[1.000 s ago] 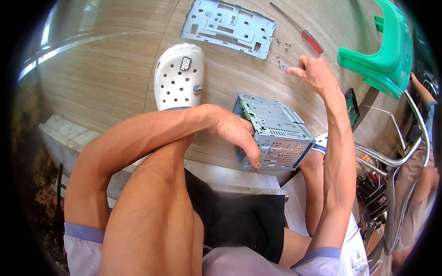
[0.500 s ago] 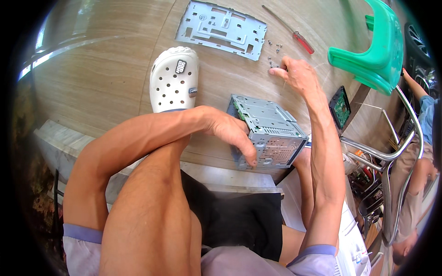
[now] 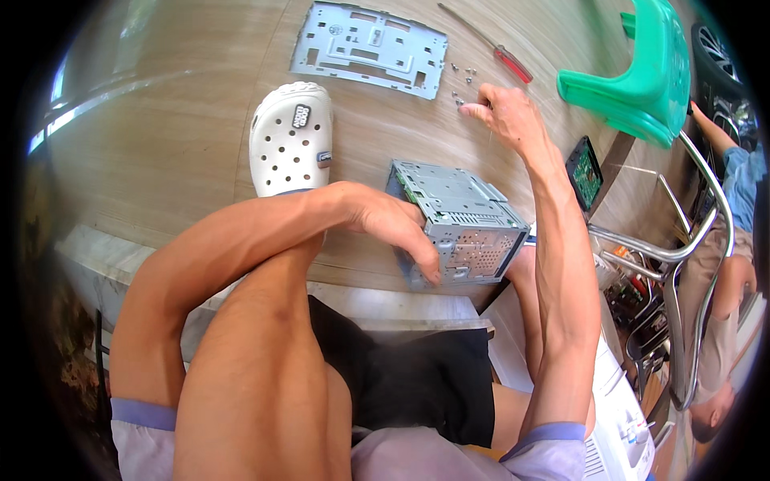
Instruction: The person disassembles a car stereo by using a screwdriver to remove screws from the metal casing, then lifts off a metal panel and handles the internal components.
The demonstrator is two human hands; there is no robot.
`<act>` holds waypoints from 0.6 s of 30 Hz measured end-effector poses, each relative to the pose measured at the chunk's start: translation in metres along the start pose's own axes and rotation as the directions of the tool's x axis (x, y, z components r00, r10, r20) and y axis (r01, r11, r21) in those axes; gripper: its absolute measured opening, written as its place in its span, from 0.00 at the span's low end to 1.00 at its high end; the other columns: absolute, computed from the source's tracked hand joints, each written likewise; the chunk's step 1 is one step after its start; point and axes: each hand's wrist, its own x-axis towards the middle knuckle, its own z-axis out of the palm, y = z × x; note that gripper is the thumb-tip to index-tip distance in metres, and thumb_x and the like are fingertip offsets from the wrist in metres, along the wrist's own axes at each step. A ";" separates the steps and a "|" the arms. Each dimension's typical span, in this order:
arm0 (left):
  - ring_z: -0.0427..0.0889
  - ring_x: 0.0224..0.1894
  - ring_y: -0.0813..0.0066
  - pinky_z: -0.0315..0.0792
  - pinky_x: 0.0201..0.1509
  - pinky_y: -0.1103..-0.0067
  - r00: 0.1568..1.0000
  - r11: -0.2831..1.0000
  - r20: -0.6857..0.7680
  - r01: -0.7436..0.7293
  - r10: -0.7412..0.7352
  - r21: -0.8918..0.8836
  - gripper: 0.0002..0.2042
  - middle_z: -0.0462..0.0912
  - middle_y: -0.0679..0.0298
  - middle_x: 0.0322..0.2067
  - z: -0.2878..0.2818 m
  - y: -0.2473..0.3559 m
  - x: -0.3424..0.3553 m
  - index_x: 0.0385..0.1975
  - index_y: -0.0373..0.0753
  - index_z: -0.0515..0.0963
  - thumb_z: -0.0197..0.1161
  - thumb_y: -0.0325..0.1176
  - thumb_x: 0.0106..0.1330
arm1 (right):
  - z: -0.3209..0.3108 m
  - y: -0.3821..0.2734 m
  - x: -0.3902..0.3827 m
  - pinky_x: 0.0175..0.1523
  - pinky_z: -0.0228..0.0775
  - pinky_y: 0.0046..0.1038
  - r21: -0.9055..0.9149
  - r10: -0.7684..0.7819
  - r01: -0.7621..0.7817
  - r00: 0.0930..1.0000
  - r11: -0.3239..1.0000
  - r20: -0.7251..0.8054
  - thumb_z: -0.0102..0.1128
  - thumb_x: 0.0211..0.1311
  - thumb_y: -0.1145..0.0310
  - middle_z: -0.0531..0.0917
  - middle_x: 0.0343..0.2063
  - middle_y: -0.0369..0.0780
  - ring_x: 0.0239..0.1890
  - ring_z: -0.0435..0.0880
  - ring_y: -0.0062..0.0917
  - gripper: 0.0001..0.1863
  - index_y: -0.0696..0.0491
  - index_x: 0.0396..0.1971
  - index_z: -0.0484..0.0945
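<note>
Left hand (image 3: 399, 231) holds the metal box (image 3: 464, 215), likely hard and heavy, by its left edge, a good grab spot, while the right hand (image 3: 505, 116) curls near the far screws (image 3: 469, 79), holding what I can't tell

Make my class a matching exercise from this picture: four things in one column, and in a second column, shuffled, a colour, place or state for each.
Things
1. metal box
2. screws
3. shoe
4. stool

Descriptions
A. green
B. gripped by the left hand
C. white, with round holes
D. loose on the floor near the right hand

Pairs: 1-B, 2-D, 3-C, 4-A
</note>
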 end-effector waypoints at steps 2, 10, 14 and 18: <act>0.76 0.59 0.67 0.68 0.65 0.75 0.999 0.996 0.019 -0.044 0.046 -0.074 0.38 0.82 0.56 0.56 0.000 -0.002 -0.003 0.60 0.31 0.78 0.75 0.53 0.55 | -0.016 -0.005 -0.008 0.36 0.73 0.42 -0.002 0.038 -0.038 0.999 0.999 -0.018 0.70 0.63 0.46 0.84 0.25 0.49 0.28 0.83 0.44 0.25 0.57 0.32 0.82; 0.75 0.62 0.63 0.65 0.68 0.73 1.000 0.996 -0.025 -0.005 0.003 -0.086 0.36 0.83 0.54 0.56 -0.007 -0.031 0.013 0.58 0.30 0.80 0.77 0.50 0.53 | -0.091 -0.023 -0.156 0.25 0.63 0.20 0.582 0.620 -0.343 0.685 0.738 -0.383 0.71 0.68 0.59 0.79 0.22 0.32 0.20 0.73 0.13 0.14 0.56 0.36 0.84; 0.75 0.61 0.62 0.64 0.69 0.72 0.996 0.992 -0.076 -0.052 0.043 -0.118 0.37 0.84 0.52 0.55 -0.002 -0.016 0.006 0.58 0.29 0.81 0.77 0.50 0.51 | -0.082 -0.061 -0.245 0.25 0.64 0.17 0.818 0.864 -0.400 0.458 0.412 -0.211 0.68 0.71 0.63 0.79 0.27 0.33 0.20 0.74 0.12 0.13 0.59 0.38 0.82; 0.77 0.62 0.60 0.68 0.66 0.67 0.950 0.936 -0.164 0.215 -0.266 -0.278 0.28 0.81 0.52 0.59 0.024 0.036 -0.024 0.60 0.33 0.78 0.70 0.33 0.56 | -0.057 -0.108 -0.320 0.34 0.76 0.22 0.949 0.896 -0.311 0.433 0.049 0.096 0.71 0.67 0.67 0.82 0.32 0.38 0.26 0.83 0.22 0.12 0.60 0.38 0.81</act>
